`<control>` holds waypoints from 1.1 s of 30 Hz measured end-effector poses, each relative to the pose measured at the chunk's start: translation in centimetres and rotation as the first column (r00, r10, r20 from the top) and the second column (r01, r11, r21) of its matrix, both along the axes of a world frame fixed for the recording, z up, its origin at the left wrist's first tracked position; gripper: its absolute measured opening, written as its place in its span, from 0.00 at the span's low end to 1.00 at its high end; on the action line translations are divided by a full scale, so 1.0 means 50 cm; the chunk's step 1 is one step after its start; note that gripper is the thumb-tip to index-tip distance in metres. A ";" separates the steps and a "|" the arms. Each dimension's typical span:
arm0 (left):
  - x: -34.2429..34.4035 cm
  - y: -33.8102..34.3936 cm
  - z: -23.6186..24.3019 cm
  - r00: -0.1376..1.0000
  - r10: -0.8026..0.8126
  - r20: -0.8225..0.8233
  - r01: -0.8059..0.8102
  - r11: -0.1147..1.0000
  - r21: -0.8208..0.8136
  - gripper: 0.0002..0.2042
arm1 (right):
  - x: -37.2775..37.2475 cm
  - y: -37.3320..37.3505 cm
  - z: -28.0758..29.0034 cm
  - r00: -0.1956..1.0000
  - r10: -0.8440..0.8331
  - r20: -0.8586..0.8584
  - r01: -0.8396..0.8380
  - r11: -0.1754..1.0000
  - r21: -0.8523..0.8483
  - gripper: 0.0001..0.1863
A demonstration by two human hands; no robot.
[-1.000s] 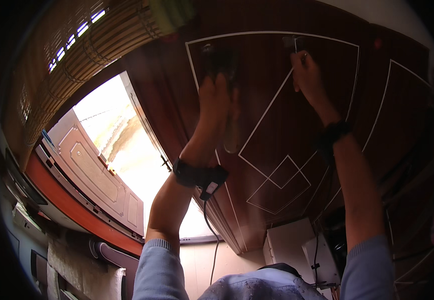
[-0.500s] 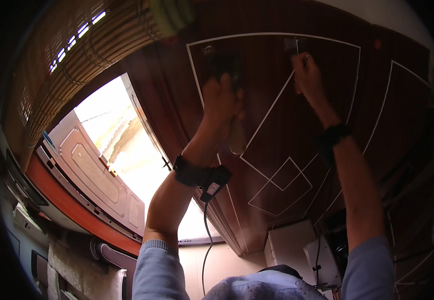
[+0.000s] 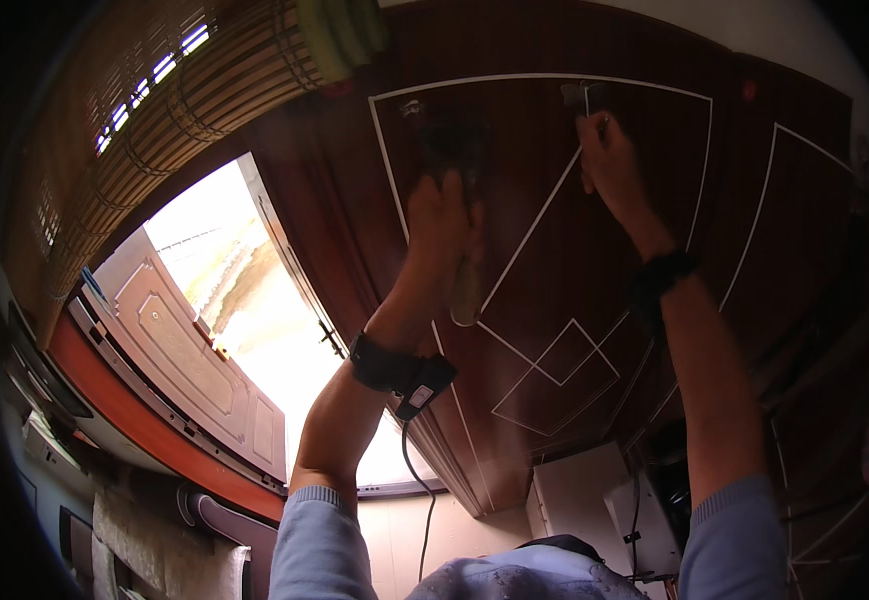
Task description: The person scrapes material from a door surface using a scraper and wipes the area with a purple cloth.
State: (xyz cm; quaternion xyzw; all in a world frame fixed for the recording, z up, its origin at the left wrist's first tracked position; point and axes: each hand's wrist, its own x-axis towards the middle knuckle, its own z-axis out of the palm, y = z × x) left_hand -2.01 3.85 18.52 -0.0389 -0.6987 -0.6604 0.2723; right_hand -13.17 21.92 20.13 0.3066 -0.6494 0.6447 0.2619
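Left hand, forearm slanting to 1 o'clock: fingers wrap a tool near centre, dark broad head toward 12, pale handle toward 6, before the brown panel. Right hand, at 2 o'clock, forearm slanting to 11: fingers curl below a small dark piece; whether they grip it cannot be told.

I am making out no readable text or numbers. A small white label is showing on the black wrist strap, just below the frame's centre, its print being too tiny for me.
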 end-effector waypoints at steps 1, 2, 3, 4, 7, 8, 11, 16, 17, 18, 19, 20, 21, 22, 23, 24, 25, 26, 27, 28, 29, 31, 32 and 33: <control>0.000 0.003 0.011 1.000 -0.003 -0.009 0.003 1.000 -0.002 0.10 | -0.002 0.002 0.001 1.000 -0.003 -0.009 0.003 1.000 -0.002 0.12; 0.000 0.005 0.025 0.998 -0.059 -0.019 0.060 0.996 0.063 0.10 | -0.004 0.004 0.003 1.000 -0.008 -0.008 0.008 1.000 -0.006 0.12; 0.003 0.009 0.033 0.994 -0.109 -0.023 0.111 0.985 0.130 0.10 | -0.003 0.005 0.001 1.000 -0.009 0.002 0.009 1.000 -0.007 0.12; 0.000 0.011 0.037 0.994 -0.108 -0.021 0.110 0.985 0.132 0.10 | -0.004 0.006 0.006 1.000 -0.008 0.004 0.008 1.000 -0.005 0.12; -0.005 0.007 0.034 0.983 -0.145 -0.116 0.158 0.980 0.117 0.10 | -0.005 0.002 0.013 0.999 -0.008 -0.051 0.006 0.999 -0.033 0.12; -0.003 0.000 0.019 0.987 -0.141 -0.075 0.150 0.980 0.129 0.10 | 0.000 -0.002 0.006 0.999 0.008 -0.032 -0.008 1.000 -0.015 0.12; -0.001 0.002 0.038 0.984 -0.165 -0.069 0.173 0.976 0.132 0.10 | -0.005 0.001 0.009 1.000 0.008 -0.007 -0.008 1.000 -0.008 0.12; -0.011 0.002 0.032 0.974 -0.199 -0.108 0.214 0.965 0.154 0.10 | -0.006 0.005 0.007 1.000 0.000 -0.021 -0.001 0.999 -0.032 0.12; -0.009 0.003 0.023 0.985 -0.159 -0.062 0.166 0.974 0.155 0.10 | -0.007 0.003 0.006 1.000 -0.008 -0.016 0.008 1.000 -0.017 0.12; -0.003 0.007 0.020 0.994 -0.110 -0.016 0.111 0.981 0.158 0.10 | -0.011 0.001 0.005 1.000 -0.009 -0.011 0.009 1.000 0.002 0.12; -0.003 0.011 0.025 0.994 -0.107 -0.018 0.108 0.981 0.158 0.10 | -0.014 0.000 0.004 1.000 -0.006 -0.013 0.006 1.000 0.002 0.12; -0.004 0.018 0.033 0.992 -0.120 -0.039 0.125 0.980 0.153 0.10 | -0.017 0.001 0.004 1.000 -0.011 -0.022 0.011 1.000 -0.012 0.12; -0.005 0.022 0.035 0.990 -0.132 -0.050 0.138 0.979 0.151 0.10 | -0.013 -0.002 -0.002 1.000 -0.016 -0.019 0.015 1.000 -0.025 0.12; -0.011 0.025 0.036 0.991 -0.127 -0.041 0.132 0.979 0.155 0.10 | -0.010 -0.004 -0.002 1.000 -0.011 -0.010 0.011 1.000 -0.022 0.12; -0.018 0.029 0.039 0.987 -0.125 -0.104 0.140 0.978 0.154 0.10 | -0.008 -0.002 0.001 1.000 -0.006 -0.029 0.006 1.000 -0.015 0.12; -0.026 0.035 0.043 0.975 -0.131 -0.177 0.159 0.976 0.150 0.10 | -0.006 0.004 0.008 0.998 -0.010 -0.059 0.010 1.000 -0.009 0.12; -0.025 0.035 0.038 0.974 -0.136 -0.179 0.163 0.975 0.150 0.10 | -0.005 0.007 0.009 0.998 -0.015 -0.061 0.014 1.000 -0.009 0.12; -0.021 0.032 0.027 0.982 -0.136 -0.128 0.155 0.977 0.148 0.10 | -0.003 0.009 0.009 0.999 -0.034 -0.035 0.034 0.999 0.004 0.12; -0.019 0.028 0.022 0.988 -0.132 -0.081 0.142 0.980 0.142 0.10 | -0.001 0.007 0.011 0.999 -0.048 -0.014 0.049 0.999 0.014 0.12; -0.024 0.025 0.019 0.987 -0.132 -0.087 0.143 0.980 0.139 0.10 | 0.000 0.006 0.011 0.999 -0.049 -0.020 0.049 0.999 0.011 0.12; -0.031 0.023 0.017 0.990 -0.108 -0.085 0.120 0.981 0.151 0.10 | 0.001 0.004 0.010 0.999 -0.047 -0.021 0.047 0.999 0.018 0.12; -0.024 0.036 0.027 0.993 -0.087 -0.077 0.099 0.980 0.171 0.10 | -0.002 0.009 0.005 0.999 -0.047 -0.016 0.048 0.998 0.030 0.12; -0.024 0.043 0.039 0.991 -0.088 -0.103 0.104 0.981 0.161 0.10 | -0.006 0.010 0.004 0.999 -0.014 -0.032 0.015 1.000 0.026 0.12; -0.024 0.050 0.046 0.988 -0.092 -0.124 0.111 0.983 0.150 0.10 | -0.004 0.012 0.004 0.999 0.015 -0.044 -0.014 1.000 0.020 0.12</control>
